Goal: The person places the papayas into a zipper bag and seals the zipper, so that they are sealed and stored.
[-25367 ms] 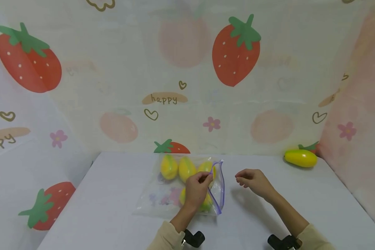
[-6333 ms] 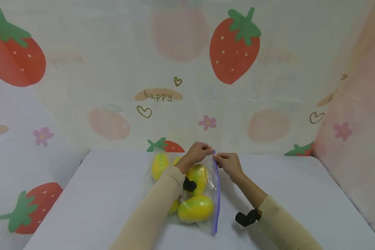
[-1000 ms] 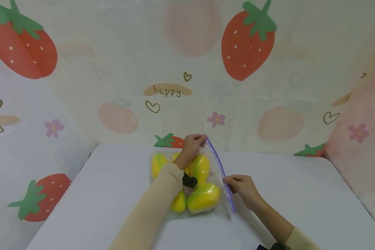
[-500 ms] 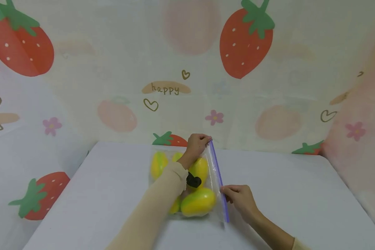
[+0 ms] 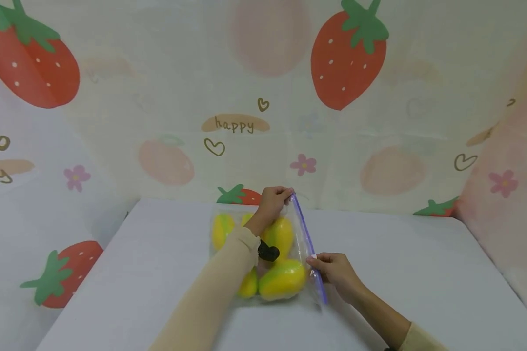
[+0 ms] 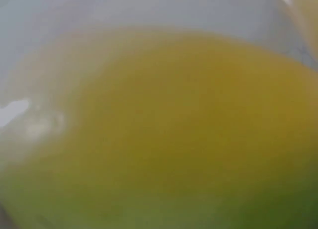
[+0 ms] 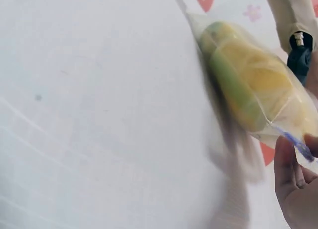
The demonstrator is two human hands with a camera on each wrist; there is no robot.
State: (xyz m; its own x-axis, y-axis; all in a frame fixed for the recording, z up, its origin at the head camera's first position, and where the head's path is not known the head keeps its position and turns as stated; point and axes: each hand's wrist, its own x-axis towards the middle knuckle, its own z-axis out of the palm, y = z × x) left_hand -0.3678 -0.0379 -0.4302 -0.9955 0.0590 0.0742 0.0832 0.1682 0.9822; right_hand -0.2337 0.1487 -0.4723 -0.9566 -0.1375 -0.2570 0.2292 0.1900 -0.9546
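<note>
A clear zip bag [image 5: 301, 246] holding several yellow-green mangoes [image 5: 283, 280] lies at the middle of the table, its purple-edged mouth facing right. My left hand [image 5: 272, 202] pinches the far end of the purple zip strip [image 5: 306, 226], its forearm reaching across the bag. Lower down the same strip, my right hand [image 5: 338, 273] grips it between thumb and fingers, next to a small white spot. The right wrist view shows these fingers [image 7: 285, 164] at the strip's near end. A blurred mango [image 6: 189, 114] fills the left wrist view, with the left hand out of sight there.
The white table [image 5: 404, 273] runs back to a pale backdrop [image 5: 263, 97] printed with strawberries, peaches and flowers. A black wrist camera [image 5: 269, 251] on the left arm hides part of the bag.
The loose mango at back right, there 25 seconds ago, is gone from the table. The bag's gaping mouth has come together. Lately my right hand has slid down the strip, then slightly back up.
</note>
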